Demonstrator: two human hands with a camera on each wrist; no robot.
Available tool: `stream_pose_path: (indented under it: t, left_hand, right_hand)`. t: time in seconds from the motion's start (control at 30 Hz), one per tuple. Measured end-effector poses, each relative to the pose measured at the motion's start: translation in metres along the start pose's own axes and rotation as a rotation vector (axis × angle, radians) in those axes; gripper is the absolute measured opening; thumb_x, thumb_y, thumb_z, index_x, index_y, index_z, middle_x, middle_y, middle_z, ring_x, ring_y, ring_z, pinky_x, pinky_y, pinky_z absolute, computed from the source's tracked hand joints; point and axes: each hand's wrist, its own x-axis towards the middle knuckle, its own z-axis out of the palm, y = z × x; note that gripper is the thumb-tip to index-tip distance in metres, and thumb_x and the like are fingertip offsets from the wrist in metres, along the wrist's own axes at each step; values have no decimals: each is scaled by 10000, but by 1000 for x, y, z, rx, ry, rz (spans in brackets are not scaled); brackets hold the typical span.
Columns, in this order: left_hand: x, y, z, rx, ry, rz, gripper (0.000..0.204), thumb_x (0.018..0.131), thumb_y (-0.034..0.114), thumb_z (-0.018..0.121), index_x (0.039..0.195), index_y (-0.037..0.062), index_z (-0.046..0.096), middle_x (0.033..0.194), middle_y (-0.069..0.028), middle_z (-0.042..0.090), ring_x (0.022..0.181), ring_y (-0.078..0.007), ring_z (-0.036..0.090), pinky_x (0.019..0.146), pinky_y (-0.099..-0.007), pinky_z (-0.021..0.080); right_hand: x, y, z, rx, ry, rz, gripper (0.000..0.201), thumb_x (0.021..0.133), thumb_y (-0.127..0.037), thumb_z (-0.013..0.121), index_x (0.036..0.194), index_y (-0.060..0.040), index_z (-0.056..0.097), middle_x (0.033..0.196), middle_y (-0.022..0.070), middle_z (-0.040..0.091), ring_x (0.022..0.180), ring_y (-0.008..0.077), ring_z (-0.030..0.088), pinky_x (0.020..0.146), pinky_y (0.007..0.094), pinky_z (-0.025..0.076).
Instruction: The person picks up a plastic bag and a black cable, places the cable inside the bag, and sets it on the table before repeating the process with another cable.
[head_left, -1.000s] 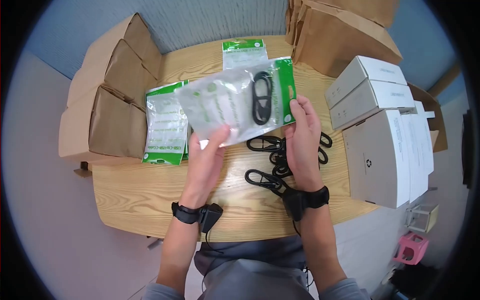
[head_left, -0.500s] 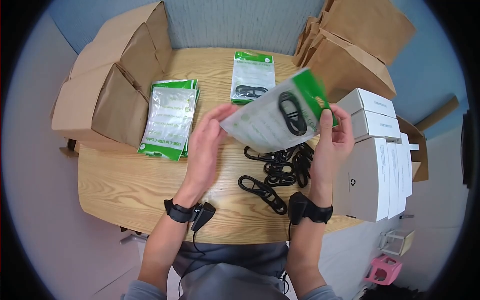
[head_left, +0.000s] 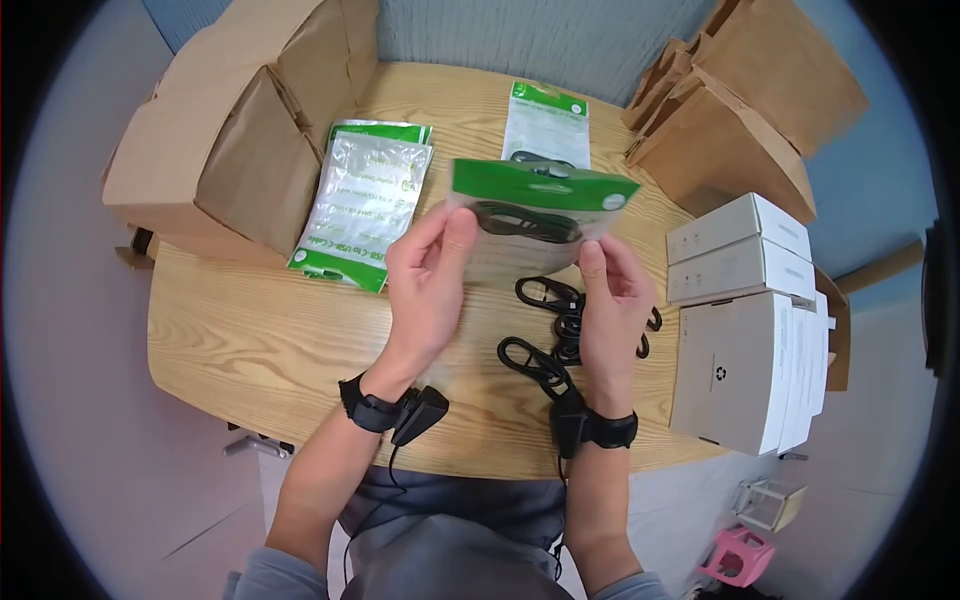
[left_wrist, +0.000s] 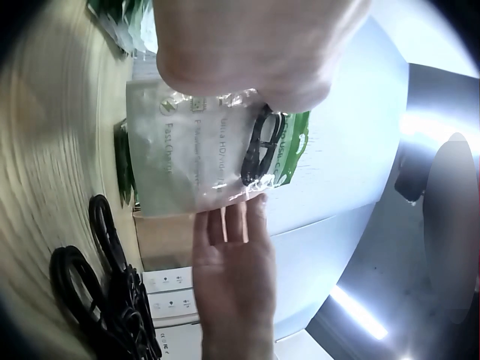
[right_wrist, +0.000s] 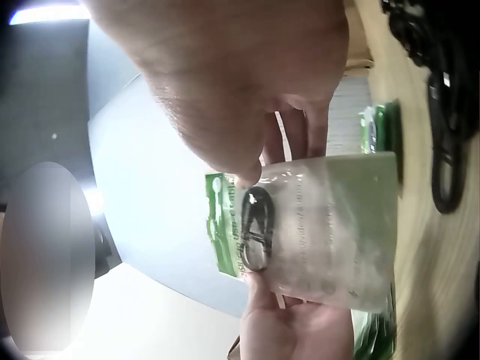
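Both hands hold a clear plastic pouch (head_left: 535,215) with a green header strip upright above the wooden table (head_left: 260,350). A coiled black cable (head_left: 525,222) lies inside the pouch near its top. My left hand (head_left: 435,265) pinches the pouch's left edge between thumb and fingers. My right hand (head_left: 605,285) pinches its right edge. The left wrist view shows the same pouch (left_wrist: 206,150) with the cable (left_wrist: 259,146) in it and the other hand's fingers (left_wrist: 229,225) behind. In the right wrist view the pouch (right_wrist: 322,232) and cable (right_wrist: 256,229) appear again.
Loose black cables (head_left: 560,330) lie on the table under the hands. A stack of empty green-edged pouches (head_left: 365,200) sits at left, and a filled pouch (head_left: 545,125) lies farther back. Brown paper bags (head_left: 230,130) stand left and back right (head_left: 740,120). White boxes (head_left: 745,340) line the right.
The pouch has been turned from lying tilted to standing upright with its green header on top. Both hands shifted to its lower side edges and moved closer together.
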Motion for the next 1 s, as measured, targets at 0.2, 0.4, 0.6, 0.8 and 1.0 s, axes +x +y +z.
stream_pose_path:
  t: [0.2, 0.4, 0.6, 0.8, 1.0]
  left_hand:
    - [-1, 1, 9, 132, -23, 58, 273, 990, 226, 526, 939, -24, 624, 713, 78, 453, 670, -30, 356, 595, -194, 309]
    - [3, -6, 0, -52, 43, -60, 227, 985, 248, 537, 880, 59, 605, 717, 101, 396, 655, -13, 290, 566, -198, 240]
    - [2, -14, 5, 67, -41, -118, 299, 1004, 258, 494, 911, -9, 592, 771, 82, 471, 720, -19, 358, 616, -184, 298]
    - [-2, -20, 7, 242, -192, -119, 278, 1005, 214, 483, 949, -35, 592, 735, 66, 465, 698, -30, 360, 596, -197, 316]
    - [-2, -14, 6, 310, -10, -52, 248, 985, 182, 519, 936, -44, 609, 685, 69, 440, 647, -24, 315, 539, -204, 250]
  right_hand:
    - [-7, 3, 11, -8, 21, -59, 171, 893, -65, 649, 1016, 54, 654, 890, 35, 655, 804, 70, 570, 730, 203, 454]
    - [0, -1, 10, 124, 1, 30, 239, 900, -55, 630, 1108, 60, 614, 1003, 69, 662, 904, 103, 614, 847, 231, 481]
    - [1, 14, -2, 181, 65, 134, 194, 900, -50, 628, 1065, 53, 622, 972, 62, 663, 879, 91, 611, 800, 208, 481]
    - [-2, 23, 2, 166, -21, 75, 150, 887, 5, 618, 1025, 62, 609, 952, 73, 660, 848, 90, 614, 762, 206, 486]
    - [-5, 20, 7, 224, 10, 62, 121, 892, 6, 610, 999, 63, 602, 961, 64, 650, 843, 86, 607, 777, 208, 488]
